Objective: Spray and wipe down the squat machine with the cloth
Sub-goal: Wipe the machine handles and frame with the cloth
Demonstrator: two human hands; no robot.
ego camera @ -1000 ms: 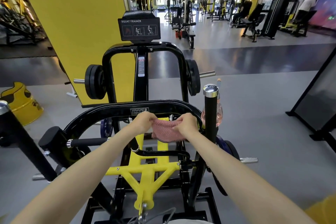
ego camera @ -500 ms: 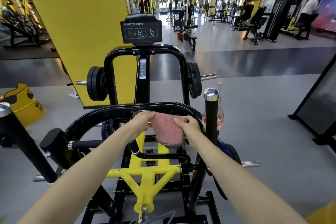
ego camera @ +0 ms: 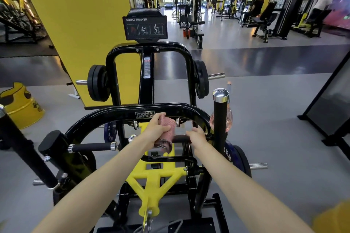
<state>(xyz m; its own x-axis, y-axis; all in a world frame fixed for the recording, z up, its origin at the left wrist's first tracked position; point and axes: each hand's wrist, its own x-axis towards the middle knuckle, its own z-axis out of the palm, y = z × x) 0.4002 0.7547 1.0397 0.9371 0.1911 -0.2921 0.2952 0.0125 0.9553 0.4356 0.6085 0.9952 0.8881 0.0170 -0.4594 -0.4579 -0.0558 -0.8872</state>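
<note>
Left grip sticks out sideways, untouched, well left of both hands. Left hand has its fingers wrapped round the bunched pink cloth. The top of the cloth is against the inner face of the squat machine's curved bar, just right of the Hammer Strength label, with its tail hanging down.

The bar's long axis runs left-right in an arch, so I'd expect the wipe stroke to follow that arc. There's more unwiped run to the left than to the right.

Right grip lies just right of the cloth. Right hand has its fingers curled over the grip's outer end and holds nothing else.

Further right is the upright post. The spray bottle is tucked behind it, mostly hidden, with the nozzle poking up. The bottle is clearly nearer the right hand, so a spray pickup looks like a right-hand job, reaching round the post.
</note>
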